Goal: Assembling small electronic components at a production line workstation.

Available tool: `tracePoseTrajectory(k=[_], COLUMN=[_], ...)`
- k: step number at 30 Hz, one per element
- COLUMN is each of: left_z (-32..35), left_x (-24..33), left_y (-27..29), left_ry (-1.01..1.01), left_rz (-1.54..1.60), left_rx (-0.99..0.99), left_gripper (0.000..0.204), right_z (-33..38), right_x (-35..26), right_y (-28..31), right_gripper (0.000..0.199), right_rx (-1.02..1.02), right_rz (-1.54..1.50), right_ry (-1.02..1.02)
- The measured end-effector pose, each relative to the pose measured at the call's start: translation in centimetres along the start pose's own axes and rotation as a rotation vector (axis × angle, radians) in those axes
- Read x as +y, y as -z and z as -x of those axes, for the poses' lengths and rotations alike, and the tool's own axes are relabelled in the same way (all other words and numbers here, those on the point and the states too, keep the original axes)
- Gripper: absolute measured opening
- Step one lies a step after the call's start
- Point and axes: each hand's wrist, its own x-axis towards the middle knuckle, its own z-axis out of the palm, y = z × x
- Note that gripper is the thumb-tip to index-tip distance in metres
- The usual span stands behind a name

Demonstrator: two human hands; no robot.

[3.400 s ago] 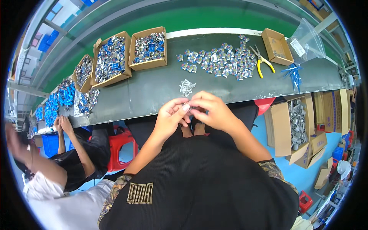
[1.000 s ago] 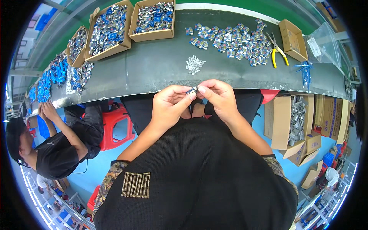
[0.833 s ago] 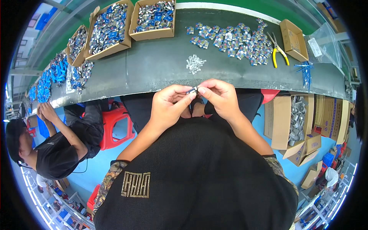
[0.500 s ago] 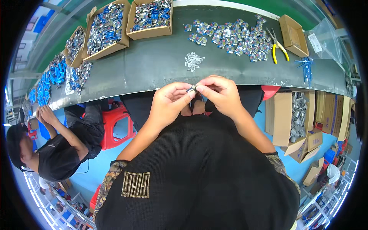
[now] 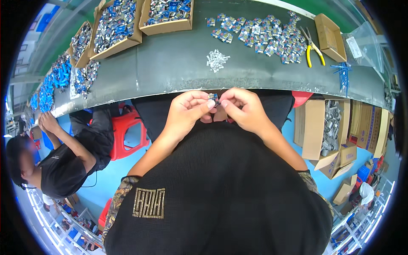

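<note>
A small blue-and-silver circuit module [image 5: 213,98] is pinched between the thumb and fingers of my left hand [image 5: 190,109], just off the near edge of the workbench. From the other side, my right hand [image 5: 242,109] brings its closed thumb and forefinger to the module's right edge. Whatever lies between those right fingertips is too small to make out. Straight ahead on the dark bench is a little heap of whitish-clear pieces [image 5: 217,60]. Beyond it to the right, many similar blue modules [image 5: 272,37] are spread out.
Open cardboard boxes of blue and metal parts [image 5: 115,27] stand at the far left. Yellow-handled pliers [image 5: 313,50], an empty cardboard tray [image 5: 330,39] and blue ties [image 5: 343,76] lie at right. A co-worker [image 5: 63,163] sits left; a box of metal parts [image 5: 330,127] stands right.
The module has turned in my left hand so that its blue, patterned face now shows. My right fingertips have shifted slightly to the right. The view has tipped a little.
</note>
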Motion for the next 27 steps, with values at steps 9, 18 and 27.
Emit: tracePoseTrajectory(k=[9,18,27], left_z=[-0.2,-0.7,-1.6], left_x=[-0.6,-1.7,-3.4], left_y=[0.4,1.1,1.2], left_ry=[0.001,0.097,0.059], left_rz=[0.010,-0.126,-0.338], left_rx=[-0.027,-0.131,-0.184], left_gripper=[0.018,0.020,0.020], right_z=[0.0,0.0,-0.5], right_x=[1.1,2.2,4.3], right_y=[-1.3,-1.6,-2.6], right_gripper=[0.014,0.013,0.016], right_rx=[-0.098,-0.115,-0.035], right_rz=[-0.145,-0.275,-0.343], right_ry=[-0.057,-0.160,-0.202])
